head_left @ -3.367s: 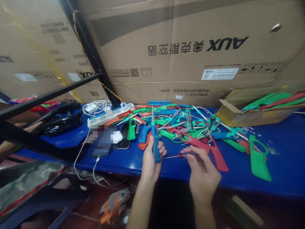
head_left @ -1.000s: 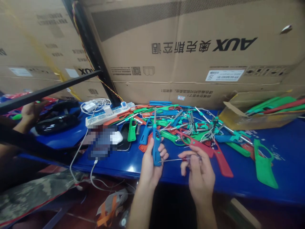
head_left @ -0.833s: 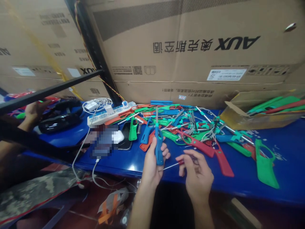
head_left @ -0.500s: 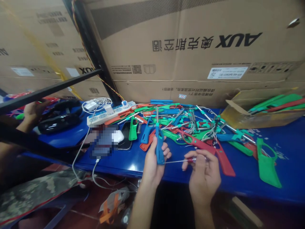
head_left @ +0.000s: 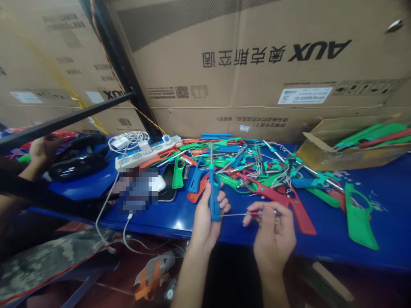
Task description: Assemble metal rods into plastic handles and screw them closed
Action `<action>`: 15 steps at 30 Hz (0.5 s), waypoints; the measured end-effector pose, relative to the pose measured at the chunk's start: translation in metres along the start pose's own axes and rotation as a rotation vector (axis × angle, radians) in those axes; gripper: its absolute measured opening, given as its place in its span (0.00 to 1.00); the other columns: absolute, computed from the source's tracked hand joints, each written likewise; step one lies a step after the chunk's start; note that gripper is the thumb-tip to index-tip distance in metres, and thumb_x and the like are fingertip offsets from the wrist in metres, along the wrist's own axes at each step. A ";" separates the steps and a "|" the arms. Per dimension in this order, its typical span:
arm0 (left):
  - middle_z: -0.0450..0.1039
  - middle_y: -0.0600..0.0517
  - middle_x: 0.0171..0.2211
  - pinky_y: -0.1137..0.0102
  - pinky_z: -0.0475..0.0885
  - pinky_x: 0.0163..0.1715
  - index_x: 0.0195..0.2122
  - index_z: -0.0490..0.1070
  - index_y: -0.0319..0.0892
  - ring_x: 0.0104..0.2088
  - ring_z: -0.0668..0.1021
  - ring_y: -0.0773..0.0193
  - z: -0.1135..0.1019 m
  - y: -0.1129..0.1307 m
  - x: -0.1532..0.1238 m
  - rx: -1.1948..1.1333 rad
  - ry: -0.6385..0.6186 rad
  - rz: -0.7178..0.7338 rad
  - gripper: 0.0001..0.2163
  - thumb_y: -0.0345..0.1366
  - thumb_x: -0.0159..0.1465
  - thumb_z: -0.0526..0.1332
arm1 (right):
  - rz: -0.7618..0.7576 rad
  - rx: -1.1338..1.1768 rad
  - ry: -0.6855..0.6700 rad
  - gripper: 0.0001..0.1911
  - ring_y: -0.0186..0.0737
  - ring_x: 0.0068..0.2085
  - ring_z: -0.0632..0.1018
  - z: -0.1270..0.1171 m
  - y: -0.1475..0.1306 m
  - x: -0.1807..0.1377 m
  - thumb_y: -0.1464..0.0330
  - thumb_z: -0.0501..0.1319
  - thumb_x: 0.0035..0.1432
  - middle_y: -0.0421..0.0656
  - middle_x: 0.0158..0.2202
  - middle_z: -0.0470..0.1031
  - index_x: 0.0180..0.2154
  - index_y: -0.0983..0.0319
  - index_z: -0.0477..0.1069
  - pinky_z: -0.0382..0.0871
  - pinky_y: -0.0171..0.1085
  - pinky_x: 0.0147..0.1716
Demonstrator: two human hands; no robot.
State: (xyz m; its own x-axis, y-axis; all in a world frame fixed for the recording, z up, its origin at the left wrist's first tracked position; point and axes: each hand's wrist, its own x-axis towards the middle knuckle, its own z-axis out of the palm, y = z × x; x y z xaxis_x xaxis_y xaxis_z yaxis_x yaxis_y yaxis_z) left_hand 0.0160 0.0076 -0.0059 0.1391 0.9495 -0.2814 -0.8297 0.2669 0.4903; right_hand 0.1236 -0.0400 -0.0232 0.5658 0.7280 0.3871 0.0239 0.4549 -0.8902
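Observation:
My left hand [head_left: 205,216] is wrapped round a blue plastic lighter body [head_left: 213,196] with a metal tube pointing up from it. My right hand [head_left: 272,233] pinches a small red-handled screwdriver [head_left: 253,213], whose thin shaft points left and meets the lower side of the blue body. Both hands hover over the front edge of a blue table [head_left: 180,218]. Behind them lies a heap of red, green and blue lighter shells, metal tubes and wires [head_left: 253,171].
A white power strip [head_left: 146,155] with cables, a phone [head_left: 167,188] and a blurred patch lie left. An open carton [head_left: 349,147] holds green and red shells. A loose green shell [head_left: 358,216] lies right. Large cardboard boxes [head_left: 257,64] stand behind. Another person's hand [head_left: 40,149] rests far left.
My right hand has turned the screwdriver between its fingers, the shaft going from tilted to level against the blue body. The left hand has kept its grip. The other person's hand came up on the left.

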 end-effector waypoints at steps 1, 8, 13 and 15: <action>0.58 0.58 0.24 0.77 0.60 0.22 0.45 0.74 0.32 0.21 0.62 0.73 0.000 0.000 0.000 0.000 -0.001 0.000 0.18 0.46 0.68 0.65 | -0.002 -0.012 -0.002 0.06 0.32 0.24 0.78 0.000 0.001 0.000 0.64 0.59 0.71 0.38 0.32 0.78 0.41 0.60 0.70 0.76 0.34 0.25; 0.58 0.58 0.23 0.77 0.60 0.22 0.43 0.73 0.32 0.21 0.61 0.73 0.000 0.000 0.000 -0.010 0.014 0.012 0.18 0.46 0.67 0.67 | -0.056 0.005 -0.043 0.09 0.37 0.33 0.82 -0.004 0.006 -0.002 0.66 0.58 0.71 0.42 0.38 0.82 0.49 0.60 0.74 0.79 0.38 0.33; 0.59 0.59 0.23 0.78 0.60 0.22 0.42 0.73 0.33 0.21 0.61 0.74 0.000 -0.001 -0.001 0.014 0.011 0.029 0.18 0.47 0.65 0.69 | -0.037 0.177 -0.166 0.17 0.47 0.47 0.84 -0.011 0.005 0.002 0.66 0.56 0.72 0.47 0.46 0.83 0.58 0.58 0.73 0.79 0.48 0.44; 0.59 0.59 0.23 0.78 0.60 0.22 0.43 0.73 0.34 0.21 0.61 0.74 0.000 -0.001 -0.001 0.037 0.023 0.037 0.20 0.48 0.63 0.70 | -0.053 0.138 -0.129 0.15 0.46 0.41 0.85 -0.013 0.006 0.002 0.69 0.62 0.68 0.44 0.39 0.84 0.54 0.58 0.76 0.80 0.47 0.40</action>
State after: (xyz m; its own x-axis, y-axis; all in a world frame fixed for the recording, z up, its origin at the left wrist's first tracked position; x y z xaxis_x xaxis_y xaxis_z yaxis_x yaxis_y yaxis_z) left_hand 0.0171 0.0062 -0.0060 0.0954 0.9549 -0.2811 -0.8134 0.2376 0.5309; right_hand 0.1353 -0.0426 -0.0313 0.4566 0.7565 0.4682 -0.0672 0.5540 -0.8298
